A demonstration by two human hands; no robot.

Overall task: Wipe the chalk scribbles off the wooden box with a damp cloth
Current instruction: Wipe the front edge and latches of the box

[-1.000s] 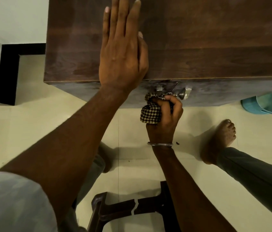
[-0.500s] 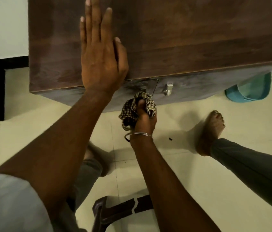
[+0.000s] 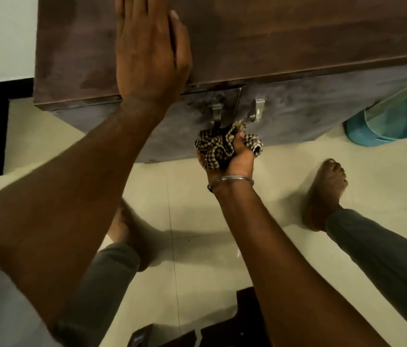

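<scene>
**Front panel still hazy, top looks mostly done**

Left hand (image 3: 147,53) lies flat and open on the wooden box (image 3: 297,41) lid, holding nothing. Right hand (image 3: 232,156) is fisted around the checked cloth (image 3: 218,144), pressed to the front below the handles (image 3: 235,112). Pale smears surround it, so I'd guess plenty's left.

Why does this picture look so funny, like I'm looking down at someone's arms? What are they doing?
The camera sits on a person's head and looks down, so you see their own arms and bare feet. The left hand lies flat on top of a dark wooden box, steadying it. The right hand squeezes a bunched checked cloth against the box's front, just below two metal handles. That front looks smeary and pale, likely chalk being wiped off. A blue tub stands on the floor beside the box.
</scene>
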